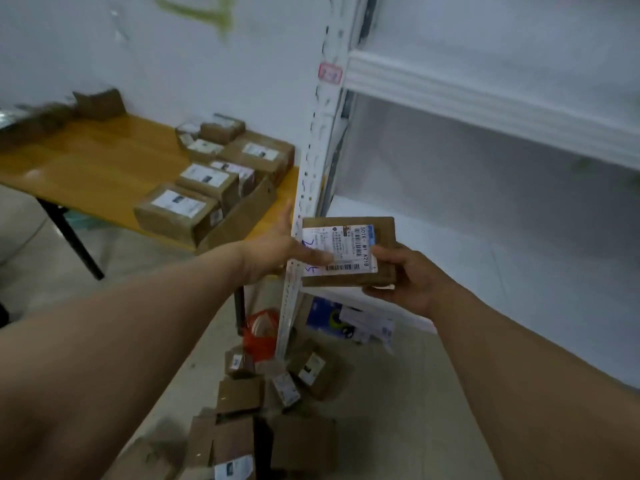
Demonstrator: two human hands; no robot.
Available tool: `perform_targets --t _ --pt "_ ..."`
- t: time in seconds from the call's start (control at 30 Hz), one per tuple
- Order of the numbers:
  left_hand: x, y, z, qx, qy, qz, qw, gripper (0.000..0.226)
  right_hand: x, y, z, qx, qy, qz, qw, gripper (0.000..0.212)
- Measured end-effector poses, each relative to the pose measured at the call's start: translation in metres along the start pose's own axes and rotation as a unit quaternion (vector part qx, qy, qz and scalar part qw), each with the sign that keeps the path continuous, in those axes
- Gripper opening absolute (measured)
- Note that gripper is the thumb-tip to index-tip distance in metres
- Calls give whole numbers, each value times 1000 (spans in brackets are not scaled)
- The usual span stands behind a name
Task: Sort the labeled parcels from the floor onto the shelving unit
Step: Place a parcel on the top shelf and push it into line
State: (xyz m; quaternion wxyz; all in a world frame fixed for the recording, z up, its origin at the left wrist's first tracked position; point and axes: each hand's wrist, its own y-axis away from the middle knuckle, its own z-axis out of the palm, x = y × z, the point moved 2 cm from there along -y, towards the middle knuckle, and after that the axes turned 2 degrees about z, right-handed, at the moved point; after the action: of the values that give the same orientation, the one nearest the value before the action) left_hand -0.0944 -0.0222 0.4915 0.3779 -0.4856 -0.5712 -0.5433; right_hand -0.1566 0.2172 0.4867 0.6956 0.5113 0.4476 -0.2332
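A flat brown parcel [382, 237] with a white shipping label is held in front of the white shelving unit [485, 109], near its front upright. My right hand [405, 275] grips the parcel's right edge, thumb on top of the label. My left hand [277, 244] lies with straight fingers against the parcel's left side, fingertips on the label. Several more labeled brown parcels [304, 370] lie scattered on the floor below.
A wooden table [86, 161] at the left carries several labeled boxes [180, 211]. The perforated white upright [311, 161] stands between table and shelves. A red mesh bag [261, 336] and a blue-white package [332, 318] lie under the lowest shelf.
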Motion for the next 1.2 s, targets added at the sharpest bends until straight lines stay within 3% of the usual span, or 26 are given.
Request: perform_targets --t 0.07,0.13,0.23,0.33,0.47,0.57,0.73,0.83,1.03,1.13,1.2 --pt "28 11 -12 -2 99 -23 995 134 -31 21 -1 -16 -1 -46 999 54" --pt "52 20 -22 -8 131 -26 991 118 -57 41 -1 -38 13 -82 996 46" --pt "92 36 -27 -22 109 10 994 59 -91 66 2 -72 15 -116 991 53" --pt "126 50 -23 -63 42 47 996 36 -118 88 9 -86 22 -132 987 63" --pt "162 61 -11 -133 -48 60 988 63 -149 115 20 -98 63 -152 981 63" --pt "184 68 -5 -157 -78 78 981 61 -172 131 21 -93 65 -194 974 56" --pt "219 70 -2 -160 40 145 976 36 -204 153 12 -54 -17 -258 964 44" --pt "239 68 8 -175 90 182 964 32 -217 167 9 -48 5 -269 962 57" --pt "296 63 40 -141 198 236 941 37 -252 203 -15 32 43 -315 947 66" --pt "336 72 60 -110 182 291 933 34 -271 227 -29 70 42 -358 930 59" --pt "368 76 74 -92 168 331 924 43 -290 247 -40 89 25 -399 912 50"
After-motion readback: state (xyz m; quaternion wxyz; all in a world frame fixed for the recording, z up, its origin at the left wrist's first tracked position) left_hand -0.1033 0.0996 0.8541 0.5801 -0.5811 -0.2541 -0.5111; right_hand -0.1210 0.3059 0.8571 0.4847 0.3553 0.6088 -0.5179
